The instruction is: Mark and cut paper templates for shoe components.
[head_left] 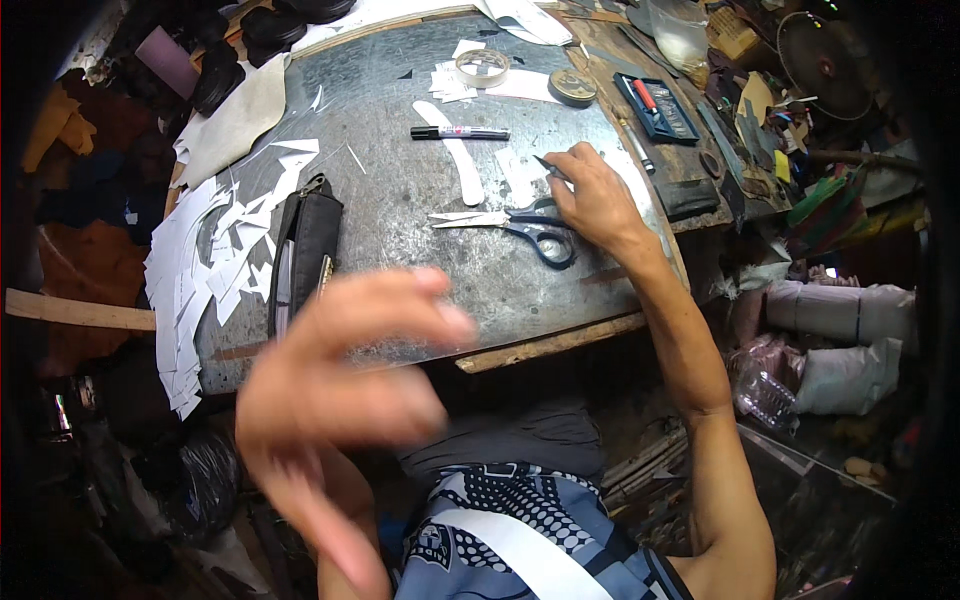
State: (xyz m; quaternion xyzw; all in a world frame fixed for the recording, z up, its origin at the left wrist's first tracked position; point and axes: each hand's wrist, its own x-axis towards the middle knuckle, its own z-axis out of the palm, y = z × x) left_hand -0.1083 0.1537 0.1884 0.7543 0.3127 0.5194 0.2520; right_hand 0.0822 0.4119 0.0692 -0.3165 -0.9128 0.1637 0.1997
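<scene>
Close to the camera, my left hand (345,375) is raised over the table's near edge. It is blurred by motion, with bent fingers apart and nothing seen in them. On the right side of the metal-topped table, my right hand (595,200) is closed around a small dark pointed thing (543,163), mostly hidden by the fingers. Beside and partly under that hand lie scissors (480,219) with dark blue handles, blades slightly parted. A black marker (460,133) lies across a curved white strip (453,155) farther back. White paper pieces (514,175) are left of my right hand.
A black zipped pouch (306,240) and heaped white paper scraps (215,250) lie on the left. Tape rolls (482,68) stand toward the back. At right are a dark blue tray (656,108) with a red-handled tool, a fan (822,65) and wrapped bundles (840,312).
</scene>
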